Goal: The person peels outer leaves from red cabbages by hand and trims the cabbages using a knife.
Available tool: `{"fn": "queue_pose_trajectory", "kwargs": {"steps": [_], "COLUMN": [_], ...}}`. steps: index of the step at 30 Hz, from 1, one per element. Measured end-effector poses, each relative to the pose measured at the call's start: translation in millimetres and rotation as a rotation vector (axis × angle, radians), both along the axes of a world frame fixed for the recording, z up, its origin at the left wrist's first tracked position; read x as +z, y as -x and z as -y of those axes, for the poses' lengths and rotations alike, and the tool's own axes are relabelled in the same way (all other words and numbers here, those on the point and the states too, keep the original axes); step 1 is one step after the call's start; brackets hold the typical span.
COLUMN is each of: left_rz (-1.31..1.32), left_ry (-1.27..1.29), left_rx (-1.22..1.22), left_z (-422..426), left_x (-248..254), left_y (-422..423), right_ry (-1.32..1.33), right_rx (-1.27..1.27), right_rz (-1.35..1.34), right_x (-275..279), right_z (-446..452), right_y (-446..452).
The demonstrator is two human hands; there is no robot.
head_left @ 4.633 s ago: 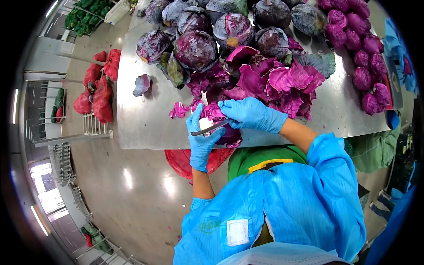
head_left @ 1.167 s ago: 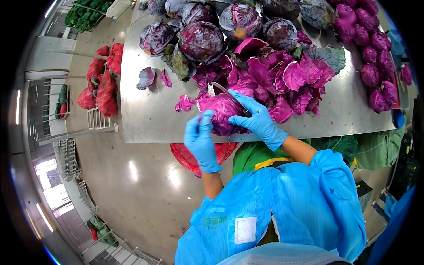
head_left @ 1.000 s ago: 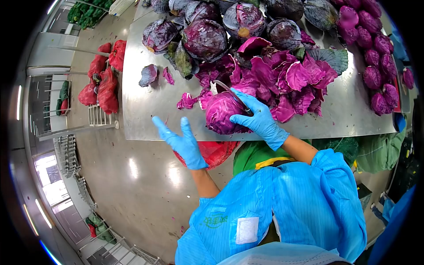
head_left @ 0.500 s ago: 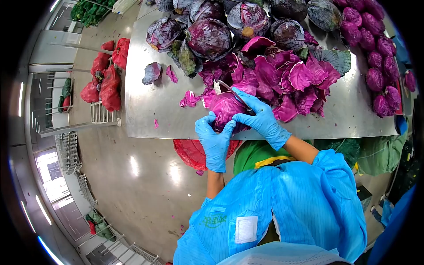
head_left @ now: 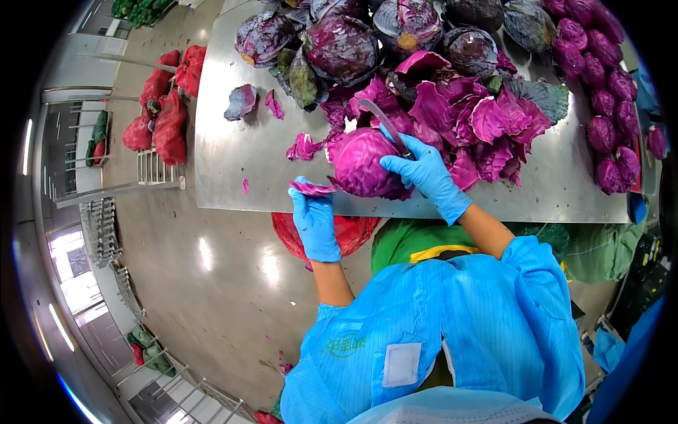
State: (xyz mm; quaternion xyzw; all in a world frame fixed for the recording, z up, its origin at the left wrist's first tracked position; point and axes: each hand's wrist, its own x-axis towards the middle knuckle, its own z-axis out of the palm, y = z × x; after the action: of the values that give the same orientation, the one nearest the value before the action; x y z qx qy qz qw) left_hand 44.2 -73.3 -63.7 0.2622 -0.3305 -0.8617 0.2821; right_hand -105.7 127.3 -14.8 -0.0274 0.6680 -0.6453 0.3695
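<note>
A red cabbage [head_left: 364, 164] with a smooth, bright purple surface rests near the front edge of the metal table. My right hand [head_left: 420, 169], in a blue glove, grips a knife [head_left: 385, 121] with a curved blade, and its thumb and fingers press against the cabbage's right side. To the left, my gloved left hand [head_left: 314, 222] pinches a piece of purple cabbage leaf [head_left: 312, 189], held beside the cabbage just over the table edge. Behind the cabbage lies a heap of loose purple leaves [head_left: 487, 120].
Darker untrimmed cabbages [head_left: 341, 51] crowd the table's [head_left: 233, 162] far side. Peeled cabbages [head_left: 602, 134] stand in rows at the right. Below the front edge is a red mesh container [head_left: 349, 233]. Red sacks [head_left: 169, 127] sit on a rack at the left.
My left hand has moved left, away from the cabbage, with a leaf piece now between its fingers. My right hand stays at the cabbage with the knife, its blade turned more upright.
</note>
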Motion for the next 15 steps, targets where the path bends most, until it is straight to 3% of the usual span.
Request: {"fn": "queue_pose_trajectory", "kwargs": {"steps": [1, 2, 5, 6, 7, 10, 11, 13, 14, 15], "left_rz": [-0.022, 0.3, 0.647, 0.634, 0.564, 0.334, 0.42, 0.694, 0.634, 0.573], "left_ry": [-0.052, 0.161, 0.409, 0.188, 0.334, 0.788, 1.116, 1.2, 1.095, 0.991], "left_rx": [0.07, 0.123, 0.091, -0.007, -0.018, -0.146, -0.267, -0.382, -0.356, -0.333], "left_z": [4, 10, -17, -19, -24, -45, -41, -44, -43, -39], "left_x": [-6, -10, 31, 43, 42, 60, 59, 65, 62, 56], "left_y": [0, -5, 11, 18, 20, 40, 43, 40, 38, 35], "right_ry": [0.019, 0.037, 0.055, 0.042, 0.03, 0.14, 0.159, 0.242, 0.252, 0.131], "right_rx": [-0.019, -0.04, -0.061, -0.049, -0.04, 0.015, 0.063, 0.165, 0.124, 0.096], "right_rz": [0.017, 0.03, 0.049, 0.058, 0.068, -0.308, -0.445, -0.515, -0.717, -0.627], "right_x": [-5, -12, -14, -12, -11, -21, -15, -21, -32, -33], "right_z": [1, 3, 4, 4, 3, 6, 5, 4, 7, 7], "right_y": [0, -1, 1, 1, -1, -12, -14, -16, -14, -10]}}
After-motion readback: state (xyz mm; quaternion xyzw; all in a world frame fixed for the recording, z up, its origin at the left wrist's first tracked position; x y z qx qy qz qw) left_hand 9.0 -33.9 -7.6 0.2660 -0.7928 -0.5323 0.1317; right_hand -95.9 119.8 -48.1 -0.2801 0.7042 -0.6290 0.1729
